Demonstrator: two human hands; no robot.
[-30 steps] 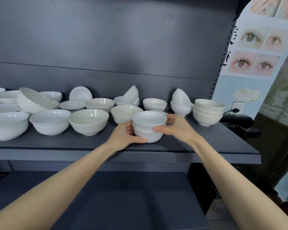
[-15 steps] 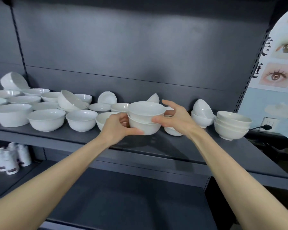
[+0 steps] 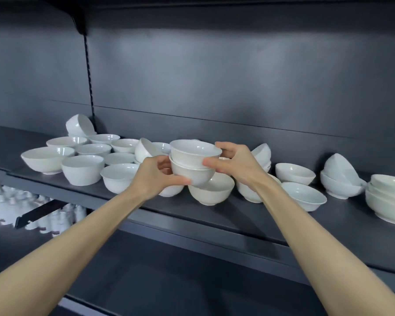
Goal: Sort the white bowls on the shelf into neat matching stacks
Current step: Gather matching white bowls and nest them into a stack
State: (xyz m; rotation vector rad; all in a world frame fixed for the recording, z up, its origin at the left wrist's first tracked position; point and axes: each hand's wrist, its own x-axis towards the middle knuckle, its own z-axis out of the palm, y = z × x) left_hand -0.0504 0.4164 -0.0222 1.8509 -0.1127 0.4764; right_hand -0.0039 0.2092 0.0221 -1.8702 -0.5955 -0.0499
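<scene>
The bowls (image 3: 82, 169) are plain white, glossy, with no pattern. The shelf (image 3: 249, 222) and its back panel (image 3: 214, 76) are dark grey, unpatterned.

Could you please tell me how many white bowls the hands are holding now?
2: the upper round white ceramic bowl nested in the lower bowl, gripped between the left hand and right hand; no third shows.

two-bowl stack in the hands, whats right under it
A single white bowl sits on the shelf below the held stack. Whether they touch, and that bowl's inside, is hidden.
</scene>
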